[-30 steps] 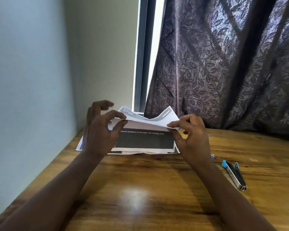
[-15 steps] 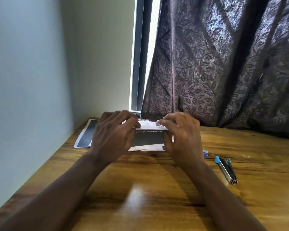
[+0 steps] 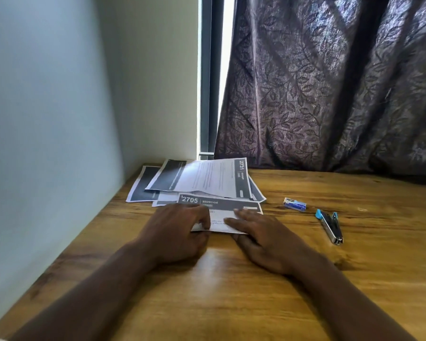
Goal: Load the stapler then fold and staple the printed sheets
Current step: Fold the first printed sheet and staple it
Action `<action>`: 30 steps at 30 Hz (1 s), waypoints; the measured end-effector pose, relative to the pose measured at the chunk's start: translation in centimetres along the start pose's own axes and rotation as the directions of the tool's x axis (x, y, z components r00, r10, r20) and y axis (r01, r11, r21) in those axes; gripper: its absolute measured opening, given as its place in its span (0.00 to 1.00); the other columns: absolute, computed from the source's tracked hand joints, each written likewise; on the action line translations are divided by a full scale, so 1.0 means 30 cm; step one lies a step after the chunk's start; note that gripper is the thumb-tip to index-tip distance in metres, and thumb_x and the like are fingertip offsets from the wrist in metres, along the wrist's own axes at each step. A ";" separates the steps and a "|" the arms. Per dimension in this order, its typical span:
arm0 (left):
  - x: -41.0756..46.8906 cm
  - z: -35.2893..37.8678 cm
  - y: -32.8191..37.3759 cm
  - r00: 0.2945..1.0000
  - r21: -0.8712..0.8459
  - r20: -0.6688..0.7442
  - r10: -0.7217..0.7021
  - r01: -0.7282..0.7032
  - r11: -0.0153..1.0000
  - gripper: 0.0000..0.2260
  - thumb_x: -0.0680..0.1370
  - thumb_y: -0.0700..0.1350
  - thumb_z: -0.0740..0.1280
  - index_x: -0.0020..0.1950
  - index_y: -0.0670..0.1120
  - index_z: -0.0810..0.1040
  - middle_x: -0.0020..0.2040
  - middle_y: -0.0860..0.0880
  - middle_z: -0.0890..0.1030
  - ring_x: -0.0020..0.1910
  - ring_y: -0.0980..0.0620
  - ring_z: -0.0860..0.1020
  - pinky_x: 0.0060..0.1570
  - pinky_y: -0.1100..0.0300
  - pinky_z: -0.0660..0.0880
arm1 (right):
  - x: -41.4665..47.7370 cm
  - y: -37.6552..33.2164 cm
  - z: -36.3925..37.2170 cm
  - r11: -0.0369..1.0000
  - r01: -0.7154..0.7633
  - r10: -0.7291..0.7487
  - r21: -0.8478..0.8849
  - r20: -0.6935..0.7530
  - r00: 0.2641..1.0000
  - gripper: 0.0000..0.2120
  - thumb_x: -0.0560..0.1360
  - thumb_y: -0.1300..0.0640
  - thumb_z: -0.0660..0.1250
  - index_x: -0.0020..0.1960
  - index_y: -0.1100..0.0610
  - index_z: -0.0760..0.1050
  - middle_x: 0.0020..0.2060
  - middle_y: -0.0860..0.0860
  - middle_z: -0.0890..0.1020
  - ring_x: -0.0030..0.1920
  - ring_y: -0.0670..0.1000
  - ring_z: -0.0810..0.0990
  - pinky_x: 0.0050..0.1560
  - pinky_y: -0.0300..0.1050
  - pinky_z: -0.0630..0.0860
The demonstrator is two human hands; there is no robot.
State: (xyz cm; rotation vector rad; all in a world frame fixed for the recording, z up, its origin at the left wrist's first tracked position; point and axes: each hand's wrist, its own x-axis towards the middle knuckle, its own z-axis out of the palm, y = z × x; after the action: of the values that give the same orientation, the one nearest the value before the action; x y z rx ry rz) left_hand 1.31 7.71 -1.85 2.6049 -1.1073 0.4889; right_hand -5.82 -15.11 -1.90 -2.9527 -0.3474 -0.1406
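Note:
A folded printed sheet (image 3: 221,207) headed "2705 BEDROOM" lies flat on the wooden table (image 3: 231,291). My left hand (image 3: 180,232) presses on its left part with the fingers bent down onto the paper. My right hand (image 3: 261,239) lies flat over its right near corner, fingers straight. Behind it is a loose pile of printed sheets (image 3: 207,180) with dark bands. A silver stapler with blue ends (image 3: 330,226) lies to the right of my right hand, apart from it. A small blue staple box (image 3: 295,204) lies between the stapler and the sheets.
A pale wall (image 3: 47,143) runs along the table's left edge. A dark leaf-patterned curtain (image 3: 330,82) hangs behind the table, with a window frame strip (image 3: 208,77) beside it. Bare wood stretches toward me and to the far right.
The sheet that both hands held up and bent over now lies folded flat nearer to me. Both hands have come down on it. The pile behind is uncovered.

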 end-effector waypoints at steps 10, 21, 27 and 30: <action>-0.021 0.020 0.074 0.982 -0.113 -0.003 -0.187 0.186 0.976 0.15 0.74 0.67 0.64 0.48 0.58 0.78 0.49 0.62 0.77 0.50 0.59 0.76 0.51 0.53 0.76 | -0.008 -0.048 0.034 0.968 -0.089 0.116 0.235 -0.102 0.988 0.19 0.85 0.42 0.51 0.72 0.43 0.69 0.71 0.44 0.71 0.73 0.47 0.65 0.73 0.48 0.60; -0.008 0.036 0.119 0.916 -0.210 0.194 -0.352 0.390 0.897 0.25 0.61 0.72 0.58 0.54 0.65 0.75 0.64 0.60 0.72 0.68 0.54 0.69 0.69 0.41 0.65 | 0.003 -0.061 0.054 0.987 -0.131 0.135 0.091 -0.042 0.990 0.24 0.83 0.39 0.52 0.78 0.40 0.59 0.76 0.48 0.62 0.77 0.51 0.58 0.75 0.53 0.55; -0.022 0.036 0.097 0.888 -0.268 0.204 -0.412 0.455 0.849 0.23 0.59 0.71 0.63 0.51 0.65 0.76 0.71 0.61 0.71 0.72 0.54 0.68 0.72 0.38 0.62 | 0.007 -0.054 0.050 0.984 -0.139 0.144 0.109 -0.037 0.989 0.25 0.82 0.37 0.53 0.78 0.40 0.60 0.76 0.47 0.62 0.77 0.51 0.58 0.76 0.53 0.55; -0.046 0.022 0.075 0.838 -0.299 0.234 -0.494 0.545 0.783 0.23 0.60 0.70 0.68 0.52 0.67 0.74 0.68 0.60 0.74 0.69 0.51 0.70 0.72 0.38 0.63 | 0.005 -0.051 0.051 0.983 -0.140 0.146 0.118 -0.044 0.988 0.26 0.82 0.36 0.54 0.78 0.40 0.61 0.76 0.46 0.63 0.77 0.50 0.59 0.75 0.53 0.56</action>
State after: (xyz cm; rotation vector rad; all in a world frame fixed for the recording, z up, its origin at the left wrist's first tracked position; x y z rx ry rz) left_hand -1.09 6.84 -2.75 2.4851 -0.4013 -0.0295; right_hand -5.91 -13.33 -3.15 -2.8415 -0.1307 -0.1733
